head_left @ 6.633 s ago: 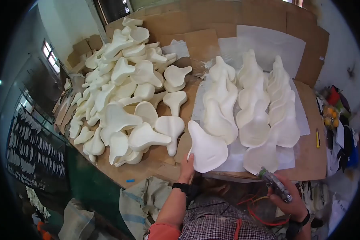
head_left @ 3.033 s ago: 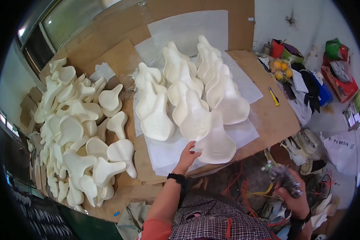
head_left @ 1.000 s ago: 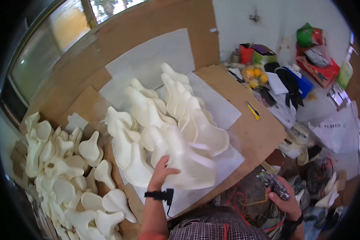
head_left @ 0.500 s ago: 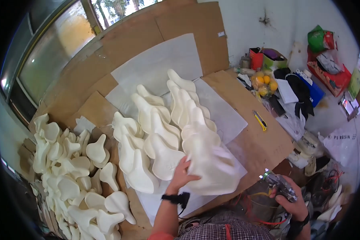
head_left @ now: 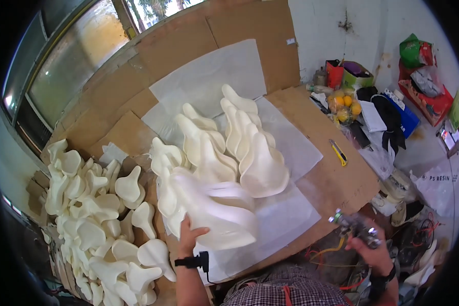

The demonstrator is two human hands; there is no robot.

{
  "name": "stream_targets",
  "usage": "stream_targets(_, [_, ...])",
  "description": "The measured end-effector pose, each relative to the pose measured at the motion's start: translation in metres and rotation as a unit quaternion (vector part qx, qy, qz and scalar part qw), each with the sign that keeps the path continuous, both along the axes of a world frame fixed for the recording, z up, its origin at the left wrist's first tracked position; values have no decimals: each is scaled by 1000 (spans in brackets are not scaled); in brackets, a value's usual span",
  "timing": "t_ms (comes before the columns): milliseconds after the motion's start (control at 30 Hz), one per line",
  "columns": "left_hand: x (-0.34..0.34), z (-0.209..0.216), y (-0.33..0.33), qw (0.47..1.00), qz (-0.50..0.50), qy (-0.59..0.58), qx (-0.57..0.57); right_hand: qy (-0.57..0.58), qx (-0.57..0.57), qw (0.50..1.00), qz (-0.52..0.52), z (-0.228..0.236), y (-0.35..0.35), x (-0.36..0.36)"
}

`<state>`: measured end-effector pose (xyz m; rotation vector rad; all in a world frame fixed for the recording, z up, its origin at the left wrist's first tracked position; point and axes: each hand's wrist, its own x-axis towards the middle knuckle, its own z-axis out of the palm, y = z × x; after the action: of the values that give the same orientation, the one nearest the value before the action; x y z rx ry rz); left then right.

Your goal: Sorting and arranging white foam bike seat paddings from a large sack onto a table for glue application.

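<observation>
A cream saddle-shaped foam piece (head_left: pixel 220 217) is in my left hand (head_left: pixel 190 236), gripped at its near left edge, above the front of the rows. It hides part of the pieces beneath it, and I cannot tell whether it touches them. Several similar saddle-shaped pieces (head_left: pixel 263 171) stand overlapping in rows on white sheets (head_left: pixel 285 217) beyond it. At the lower right, off the table edge, my right hand (head_left: pixel 373 252) is closed round a metal spray gun (head_left: pixel 356 228), its nozzle pointing left. A yellow hose (head_left: pixel 334 251) shows beside the gun.
A heap of loose cream pieces (head_left: pixel 92 234) fills the left side. On the cardboard (head_left: pixel 336 183) to the right lies a yellow utility knife (head_left: pixel 337 152). Farther right are a bag of oranges (head_left: pixel 346 104), a notepad (head_left: pixel 373 116) and plastic bags. Upright cardboard (head_left: pixel 188 43) lines the back.
My left hand has carried the foam piece leftward, uncovering the front of the right row. My right hand still holds the spray gun in nearly the same place. The view has shifted slightly.
</observation>
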<state>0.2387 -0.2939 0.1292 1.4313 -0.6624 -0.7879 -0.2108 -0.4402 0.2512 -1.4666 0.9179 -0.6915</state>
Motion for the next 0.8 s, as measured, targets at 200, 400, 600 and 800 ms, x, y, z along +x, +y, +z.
stream_targets(200, [-2,-40,-149,931,-258,-257,-27,-45,96,994,9,-29,-5,-5])
stream_targets(400, [-6,-36,-228,909,-297,-287,57,-21,-8,999,26,-47,-13,-10])
stream_targets(600, [-56,-2,-176,871,-193,-450,28,48,120,991,32,-66,-16,9])
stream_targets(800, [-23,57,-42,856,-1,-505,-112,126,65,984,109,-82,-17,61])
